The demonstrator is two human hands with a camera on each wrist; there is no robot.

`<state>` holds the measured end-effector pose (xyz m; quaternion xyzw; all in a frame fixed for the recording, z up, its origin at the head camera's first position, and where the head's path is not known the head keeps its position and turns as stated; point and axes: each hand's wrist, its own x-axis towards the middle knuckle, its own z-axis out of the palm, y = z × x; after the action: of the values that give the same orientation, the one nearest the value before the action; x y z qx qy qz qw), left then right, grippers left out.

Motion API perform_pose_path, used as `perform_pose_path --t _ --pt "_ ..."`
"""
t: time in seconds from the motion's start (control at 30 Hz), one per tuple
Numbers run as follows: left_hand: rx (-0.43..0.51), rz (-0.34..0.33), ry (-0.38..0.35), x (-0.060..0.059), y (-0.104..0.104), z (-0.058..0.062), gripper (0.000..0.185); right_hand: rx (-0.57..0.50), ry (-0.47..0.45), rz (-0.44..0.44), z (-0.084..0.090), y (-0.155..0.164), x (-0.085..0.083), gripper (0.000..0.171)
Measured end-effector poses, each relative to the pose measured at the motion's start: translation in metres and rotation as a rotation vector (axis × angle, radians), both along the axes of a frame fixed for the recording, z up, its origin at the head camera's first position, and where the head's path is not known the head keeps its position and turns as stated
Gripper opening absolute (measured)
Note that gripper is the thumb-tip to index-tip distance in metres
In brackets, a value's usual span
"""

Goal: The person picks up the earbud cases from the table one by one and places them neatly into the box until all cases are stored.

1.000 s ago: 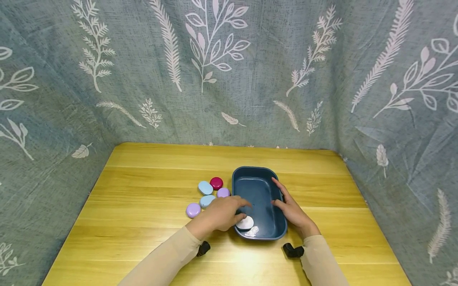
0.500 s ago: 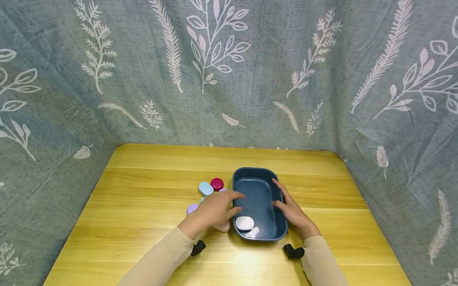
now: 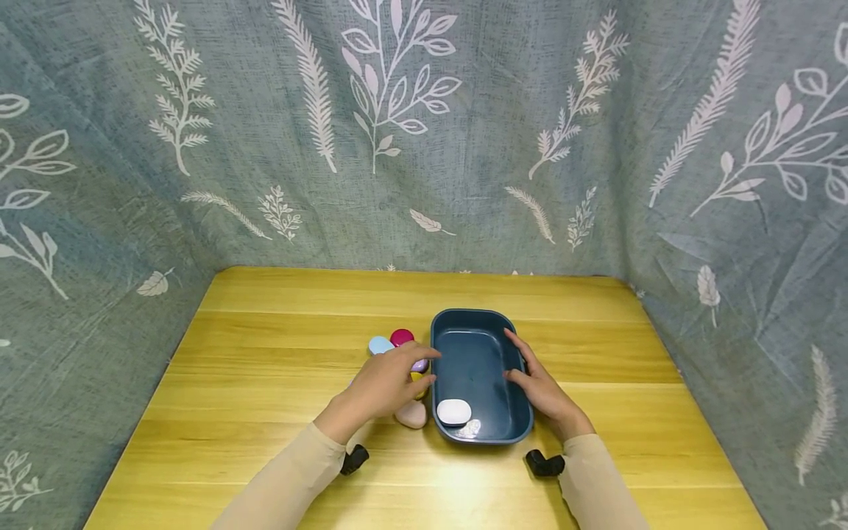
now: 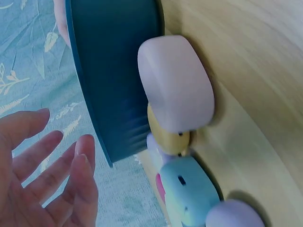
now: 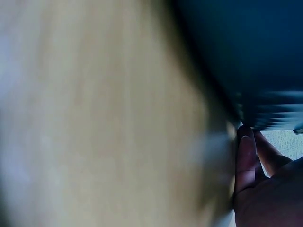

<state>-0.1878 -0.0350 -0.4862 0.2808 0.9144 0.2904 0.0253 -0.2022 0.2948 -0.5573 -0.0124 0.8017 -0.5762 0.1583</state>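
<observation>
My left hand (image 3: 380, 384) hovers over a cluster of smooth, rounded, pebble-like pieces beside the bin, fingers spread and holding nothing. Under and around it show a pale pink piece (image 3: 412, 415), a yellow one (image 4: 168, 135), a purple one (image 3: 420, 365), a dark red one (image 3: 401, 336) and light blue ones, one nearer (image 4: 189, 187); the hand partly hides them. A white piece (image 3: 453, 412) lies in the near left corner of the dark blue plastic bin (image 3: 473, 372). At the bin's right wall, my right hand (image 3: 548, 397) holds the rim, thumb over the edge.
Both stand on a wood-grain table (image 3: 285, 316). A patterned grey-green curtain (image 3: 424, 191) hangs behind and along the sides. Black wrist mounts show at my left (image 3: 355, 459) and right (image 3: 545, 464) cuffs.
My left hand has moved left from above the white piece, out of the bin and over the cluster. The white piece stays in the bin. My right hand keeps its place.
</observation>
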Motion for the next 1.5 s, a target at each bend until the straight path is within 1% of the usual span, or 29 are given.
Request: perform_pose_path --t 0.1,0.23,0.33,0.47,0.6,0.73,1.07,1.23,1.5 --pt "0.002 0.02 0.004 -0.001 -0.006 0.001 0.039 0.003 0.005 -0.001 0.0 0.0 0.0 0.077" --pt "-0.013 0.04 -0.009 -0.002 -0.013 0.002 0.038 0.006 0.013 -0.003 0.0 0.0 0.0 0.077" --pt "-0.014 0.032 -0.021 -0.004 -0.019 -0.001 0.038 0.007 0.018 0.0 -0.001 0.001 -0.001 0.077" --pt "-0.01 0.038 -0.032 -0.004 -0.024 -0.003 0.04 0.006 0.027 0.003 -0.002 0.001 -0.001 0.078" --pt "-0.035 0.055 -0.015 -0.002 -0.029 -0.004 0.041 -0.007 0.028 0.004 -0.003 0.001 -0.001 0.078" --pt "-0.058 0.063 0.011 -0.003 -0.032 -0.007 0.041 -0.017 0.031 0.006 -0.004 0.001 -0.002 0.078" --pt "-0.119 0.123 0.046 -0.005 -0.037 -0.014 0.039 -0.018 0.024 0.009 -0.004 0.002 -0.001 0.078" --pt "-0.13 0.145 0.045 -0.006 -0.038 -0.018 0.04 -0.014 0.025 0.009 -0.004 0.002 -0.001 0.078" --pt "-0.143 0.155 0.04 -0.008 -0.037 -0.025 0.039 -0.022 0.024 0.012 -0.004 0.002 -0.001 0.078"
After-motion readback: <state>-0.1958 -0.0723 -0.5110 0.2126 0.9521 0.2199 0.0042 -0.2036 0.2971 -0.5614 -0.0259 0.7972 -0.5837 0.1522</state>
